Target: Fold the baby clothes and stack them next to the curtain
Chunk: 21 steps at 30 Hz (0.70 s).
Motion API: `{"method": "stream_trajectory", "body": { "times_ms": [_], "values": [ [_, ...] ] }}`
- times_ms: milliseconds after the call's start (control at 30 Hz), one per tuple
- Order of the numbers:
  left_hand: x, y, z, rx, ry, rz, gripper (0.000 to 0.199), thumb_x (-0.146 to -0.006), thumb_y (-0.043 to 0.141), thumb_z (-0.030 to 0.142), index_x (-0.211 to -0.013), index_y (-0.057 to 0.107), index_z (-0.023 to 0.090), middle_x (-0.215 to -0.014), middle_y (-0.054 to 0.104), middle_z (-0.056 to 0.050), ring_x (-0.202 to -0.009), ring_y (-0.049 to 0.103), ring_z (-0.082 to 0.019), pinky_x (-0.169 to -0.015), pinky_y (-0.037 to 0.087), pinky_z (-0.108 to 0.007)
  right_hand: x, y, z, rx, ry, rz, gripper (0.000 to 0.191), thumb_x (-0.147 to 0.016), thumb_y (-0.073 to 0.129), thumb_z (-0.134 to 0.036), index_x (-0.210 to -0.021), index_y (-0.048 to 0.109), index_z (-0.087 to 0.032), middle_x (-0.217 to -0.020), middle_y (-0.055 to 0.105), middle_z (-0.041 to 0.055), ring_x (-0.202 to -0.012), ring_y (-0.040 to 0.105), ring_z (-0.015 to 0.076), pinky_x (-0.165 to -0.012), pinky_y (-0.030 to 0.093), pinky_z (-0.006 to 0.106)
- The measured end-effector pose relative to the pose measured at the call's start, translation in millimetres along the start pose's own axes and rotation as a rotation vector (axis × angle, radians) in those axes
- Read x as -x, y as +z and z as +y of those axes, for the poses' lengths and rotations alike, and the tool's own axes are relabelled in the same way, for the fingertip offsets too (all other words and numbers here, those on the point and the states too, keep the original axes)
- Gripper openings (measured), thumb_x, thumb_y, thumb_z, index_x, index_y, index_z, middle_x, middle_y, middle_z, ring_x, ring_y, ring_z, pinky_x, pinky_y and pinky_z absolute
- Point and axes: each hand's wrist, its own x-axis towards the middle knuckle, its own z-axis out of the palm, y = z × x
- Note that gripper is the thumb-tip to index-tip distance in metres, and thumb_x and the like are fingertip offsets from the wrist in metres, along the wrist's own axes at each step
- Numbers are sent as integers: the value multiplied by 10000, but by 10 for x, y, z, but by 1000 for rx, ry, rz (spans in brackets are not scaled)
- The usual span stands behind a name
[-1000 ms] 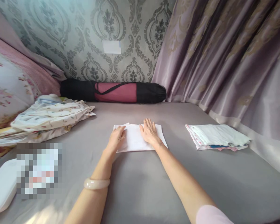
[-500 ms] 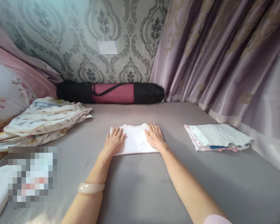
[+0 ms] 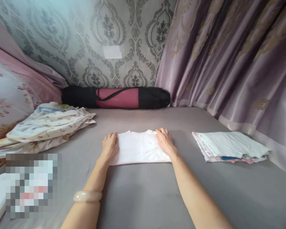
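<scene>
A folded white shirt (image 3: 137, 148) lies flat on the grey bed sheet in front of me, what looks like its neckline along the far edge. My left hand (image 3: 110, 147) is at the shirt's left edge, its fingers bent and curled down around that side. At the opposite edge, near the far right corner, my right hand (image 3: 165, 141) has its fingers bent over the cloth. The undersides of both hands and their fingertips are partly hidden. A pale bangle (image 3: 87, 196) circles my left forearm.
To the right lies a stack of folded clothes (image 3: 233, 144). Loose printed clothes (image 3: 50, 122) are heaped at the left, near a floral pillow (image 3: 9, 92). A black and maroon long bag (image 3: 116, 97) rests against the wall. A white object (image 3: 0, 194) and a blurred patch are lower left.
My hands were lying flat on top of the shirt with fingers spread. Now they have moved outward to its side edges, and the fingers have curled. The view has shifted slightly.
</scene>
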Motion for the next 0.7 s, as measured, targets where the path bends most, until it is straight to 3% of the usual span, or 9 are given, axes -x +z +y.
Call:
{"method": "stream_trajectory", "body": {
  "times_ms": [200, 433, 567, 700],
  "values": [
    [-48, -21, 56, 80, -103, 16, 461, -864, 400, 205, -1301, 537, 155, -1193, 543, -171, -1109, 492, -318, -910, 410, -452, -33, -110, 9, -36, -12, 1, 241, -953, 452, -256, -1120, 620, -214, -1134, 570, 103, -1063, 479, 254, -912, 359, 359],
    [-56, -79, 35, 164, -102, 36, 301, -798, 504, 311, -1023, 672, 202, -1128, 563, -127, -1083, 506, -313, -892, 417, -422, -70, -213, 96, -350, -20, -128, 227, -933, 455, -224, -1126, 574, -202, -1132, 628, 81, -1049, 558, 201, -888, 397, 294],
    [-47, -216, 17, 451, -50, -18, 286, -773, 534, 415, -918, 639, 192, -876, 623, -51, -832, 575, -233, -737, 445, -339, -70, -322, 137, -423, -54, -183, 274, -866, 511, -188, -1127, 592, -203, -1131, 647, 72, -1048, 576, 205, -888, 396, 291],
    [-14, -565, 46, 859, -65, -135, 382, -710, 625, 526, -856, 576, 177, -655, 544, 31, -610, 532, -149, -550, 389, -235, -44, -640, 181, -578, -67, -222, 250, -834, 526, -214, -1054, 640, -187, -1024, 677, 43, -917, 606, 182, -798, 427, 266]
  ]
}}
